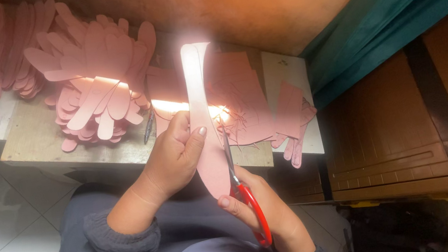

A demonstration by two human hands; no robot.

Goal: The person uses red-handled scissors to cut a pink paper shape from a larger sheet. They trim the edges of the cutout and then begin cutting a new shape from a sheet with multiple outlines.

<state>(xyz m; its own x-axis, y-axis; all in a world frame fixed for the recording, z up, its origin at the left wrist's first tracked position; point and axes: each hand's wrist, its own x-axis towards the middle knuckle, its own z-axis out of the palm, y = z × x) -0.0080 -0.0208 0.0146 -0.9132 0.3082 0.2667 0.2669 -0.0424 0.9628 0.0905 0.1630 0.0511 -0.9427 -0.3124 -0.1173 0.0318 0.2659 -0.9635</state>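
Low workbench (35, 144) against an orange wall, heaped with cut pink shapes (92, 87). Left hand (172, 158) pinches a long pink strip (205, 123) upright, steadying its edge. Right hand (267, 209) grips red-handled scissors (243, 189), fingers curled through the loops, blades at the strip's right edge.

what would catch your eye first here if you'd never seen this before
The long pink sole-shaped piece at centre, lit bright at its top, held by the left hand while the right hand works red-handled scissors along its right edge. Next, the heaps of cut pink pieces fanned out on the bench at upper left, and pink scraps to the right.
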